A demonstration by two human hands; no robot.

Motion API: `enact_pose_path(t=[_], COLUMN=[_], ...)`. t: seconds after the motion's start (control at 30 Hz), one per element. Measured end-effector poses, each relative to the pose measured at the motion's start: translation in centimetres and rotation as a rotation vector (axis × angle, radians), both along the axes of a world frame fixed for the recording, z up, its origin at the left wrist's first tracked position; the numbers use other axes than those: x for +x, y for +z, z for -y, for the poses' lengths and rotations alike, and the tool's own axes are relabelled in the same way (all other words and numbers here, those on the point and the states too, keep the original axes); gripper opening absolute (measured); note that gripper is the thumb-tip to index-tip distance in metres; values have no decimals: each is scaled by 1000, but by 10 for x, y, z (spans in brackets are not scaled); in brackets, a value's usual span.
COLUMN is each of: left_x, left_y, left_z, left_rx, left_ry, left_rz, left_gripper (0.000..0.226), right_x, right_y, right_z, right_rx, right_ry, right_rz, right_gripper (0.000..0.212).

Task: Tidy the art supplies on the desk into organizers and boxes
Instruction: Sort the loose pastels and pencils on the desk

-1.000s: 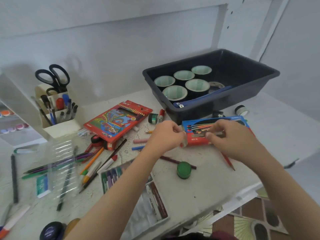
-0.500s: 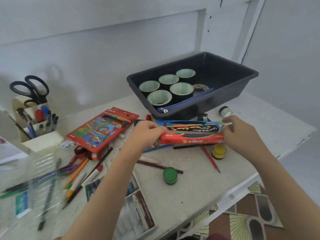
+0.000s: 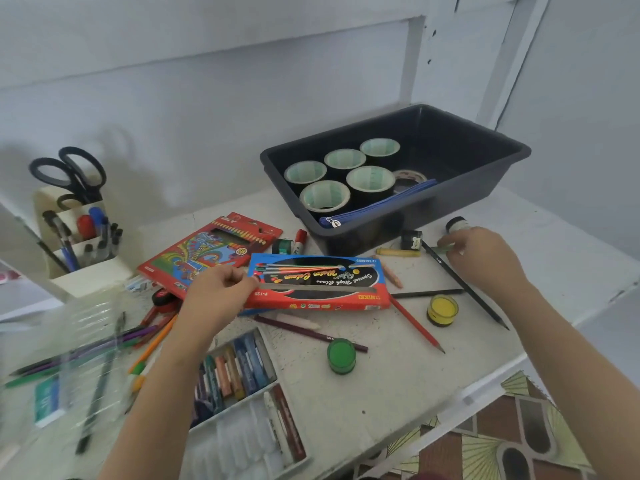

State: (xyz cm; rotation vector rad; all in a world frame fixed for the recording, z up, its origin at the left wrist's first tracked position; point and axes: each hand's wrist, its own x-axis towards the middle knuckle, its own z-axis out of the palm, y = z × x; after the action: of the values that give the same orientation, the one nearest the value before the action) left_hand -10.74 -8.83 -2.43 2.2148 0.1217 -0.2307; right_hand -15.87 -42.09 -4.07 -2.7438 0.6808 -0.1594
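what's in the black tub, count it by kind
In the black tub:
black tape rolls with pale green cores: 5
flat pale tape roll: 1
blue zip pouch: 1
total: 7

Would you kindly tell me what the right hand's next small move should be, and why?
Probably lift the green stick off the desk: the right hand seems to pinch it beside the black pencil, while the left hand holds the watercolour box by its left end.
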Motion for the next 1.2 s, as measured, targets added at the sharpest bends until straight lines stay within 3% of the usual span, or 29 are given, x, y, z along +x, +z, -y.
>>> enact_pose_path(t=[0.37,0.73,0.83,1.0,1.07,1.2], left_x=[-1,-5,-6,-9,-12,-19], left_y=[-1,0,-2,-2,-2,-3], left_z=[-23,-13,-15,-28,-34,-47], left_rx=[152,92,83,36,13,18], left_ry=[95,57,63,90,118,178], left_rz=[258,297,288,279,290,300], left_gripper=[9,7,9,12,13,22], right_x=[7,8,7,-1,-6,-20], right_y=[-4,-4,-1,20,32,53], right_z=[6,-4,-11,-36,-53,-99], right_rx=[-101,-86,-75,2,64,330], right_ry=[80,125,155,286,379,617], right_rz=[33,143,223,403,459,479], right_gripper=[16,30,24,6,8,11])
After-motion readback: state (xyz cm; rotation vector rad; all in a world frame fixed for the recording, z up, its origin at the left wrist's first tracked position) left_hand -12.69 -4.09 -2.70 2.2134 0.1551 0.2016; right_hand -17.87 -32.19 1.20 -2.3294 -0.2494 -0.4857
